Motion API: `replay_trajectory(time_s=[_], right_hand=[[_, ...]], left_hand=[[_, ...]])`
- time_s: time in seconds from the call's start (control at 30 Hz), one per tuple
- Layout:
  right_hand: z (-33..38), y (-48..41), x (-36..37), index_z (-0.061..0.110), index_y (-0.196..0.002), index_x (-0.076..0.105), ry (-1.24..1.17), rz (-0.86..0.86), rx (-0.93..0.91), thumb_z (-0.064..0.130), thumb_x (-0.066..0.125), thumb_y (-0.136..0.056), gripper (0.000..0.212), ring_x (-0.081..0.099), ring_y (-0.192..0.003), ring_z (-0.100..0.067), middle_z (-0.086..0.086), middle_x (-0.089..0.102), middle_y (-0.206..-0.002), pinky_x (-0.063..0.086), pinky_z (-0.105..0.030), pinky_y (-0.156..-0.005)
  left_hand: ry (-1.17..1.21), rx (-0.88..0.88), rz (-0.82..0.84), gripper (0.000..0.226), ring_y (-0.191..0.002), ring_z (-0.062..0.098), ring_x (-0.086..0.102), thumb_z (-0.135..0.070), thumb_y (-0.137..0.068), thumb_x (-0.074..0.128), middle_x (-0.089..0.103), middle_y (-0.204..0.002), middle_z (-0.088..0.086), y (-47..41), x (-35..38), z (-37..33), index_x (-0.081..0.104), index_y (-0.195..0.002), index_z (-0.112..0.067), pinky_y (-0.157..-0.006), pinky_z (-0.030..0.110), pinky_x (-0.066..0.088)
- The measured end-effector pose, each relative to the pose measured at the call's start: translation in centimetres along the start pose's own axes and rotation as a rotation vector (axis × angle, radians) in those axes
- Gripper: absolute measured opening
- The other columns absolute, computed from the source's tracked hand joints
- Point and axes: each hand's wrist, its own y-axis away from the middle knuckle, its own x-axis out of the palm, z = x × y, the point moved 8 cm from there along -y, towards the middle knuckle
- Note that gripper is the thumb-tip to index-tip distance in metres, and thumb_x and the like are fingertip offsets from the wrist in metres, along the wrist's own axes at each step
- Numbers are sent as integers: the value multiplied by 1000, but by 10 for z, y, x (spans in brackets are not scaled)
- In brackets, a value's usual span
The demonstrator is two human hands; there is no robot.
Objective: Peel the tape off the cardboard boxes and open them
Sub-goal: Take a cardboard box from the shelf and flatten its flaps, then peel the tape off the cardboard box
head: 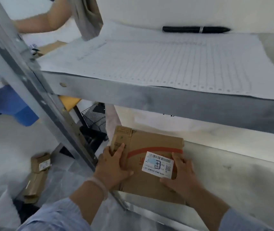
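A flat brown cardboard box (151, 144) with a red stripe and a white barcode label (158, 165) lies on the lower metal shelf (233, 172). My left hand (114, 165) rests on the box's left part, fingers stretched along its left edge and thumb pointing right. My right hand (181, 172) lies on the right part beside the label, fingers slightly bent and thumb under the label's corner. A strip of brown tape (121, 135) runs along the box's left end. The box's near right corner is hidden under my right hand.
The upper shelf (149, 95) carries a large printed paper sheet (166, 64) and a black pen (196, 29). A slanted metal upright (37, 92) stands left of the box. Small cardboard boxes (37, 174) lie on the floor at left. Another person's arm (46, 19) reaches in at top left.
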Motion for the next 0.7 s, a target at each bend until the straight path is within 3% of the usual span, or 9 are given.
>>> replay_trajectory(time_s=[0.2, 0.33, 0.53, 0.6, 0.7], right_hand=[[10, -12, 9, 37, -154, 3, 99, -77, 92, 62, 67, -78, 102, 22, -143, -26, -1, 10, -155, 29, -42, -116], [11, -14, 10, 39, -153, 4, 251, -124, 141, 72, 55, -79, 96, 16, -144, -27, 0, 8, -158, 22, -43, -117], [5, -10, 18, 38, -154, -4, 409, -103, 136, 75, 36, -86, 87, -4, -150, -25, 6, -11, -163, 5, -44, -120], [5, -7, 13, 37, -155, -4, 416, -112, 129, 75, 36, -87, 87, -8, -150, -22, 6, -12, -163, 1, -43, -121], [0, 8, -7, 36, -155, -4, 370, -227, 126, 71, 35, -89, 84, -6, -151, -16, 6, -7, -164, -1, -39, -122]], left_hand=[[-85, 70, 48, 108, -142, 39, 9, -70, -73, 61, -10, -155, 12, -39, 8, 8, -7, -150, -39, -115, 49, 24], [-168, 123, 123, 101, -145, 37, -2, -70, -80, 53, -18, -157, 12, -51, 21, 8, -10, -151, -35, -117, 47, 18], [-264, 295, 47, 92, -148, 26, -6, -64, -87, 46, -8, -161, 4, -57, 27, -9, 2, -153, -18, -120, 48, 10], [-229, 299, 31, 88, -148, 26, -3, -61, -86, 49, -2, -161, 4, -56, 25, -14, 7, -152, -20, -119, 49, 9], [-219, 467, -89, 82, -147, 26, 5, -61, -85, 49, 5, -160, 1, -43, 16, -46, 11, -151, -29, -119, 47, 10]])
